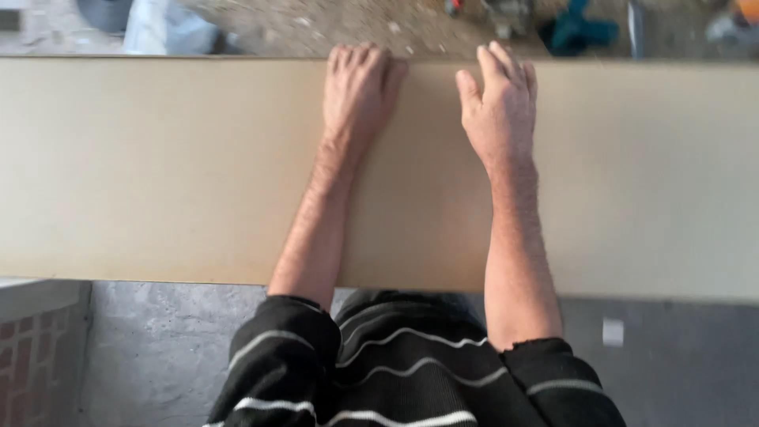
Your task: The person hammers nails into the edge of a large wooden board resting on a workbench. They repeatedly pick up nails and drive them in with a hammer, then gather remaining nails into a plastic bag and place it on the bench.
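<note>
Running off both sides of the frame, the long tan board [158,166] is showing neither of its ends, and the clutter beyond its far edge, a teal tool [581,30] among it, is blurring too much to name further. The left hand [357,91] is lying palm down, fingers pressed together and curling over the far edge. The right hand [498,103] is lying flat just beside it, fingers slightly spread, tips reaching that same edge; neither grip is pinching anything. Both forearms are stretching across the board from striped dark sleeves [277,356]. Grey concrete floor [158,348] is lying below the near edge.
</note>
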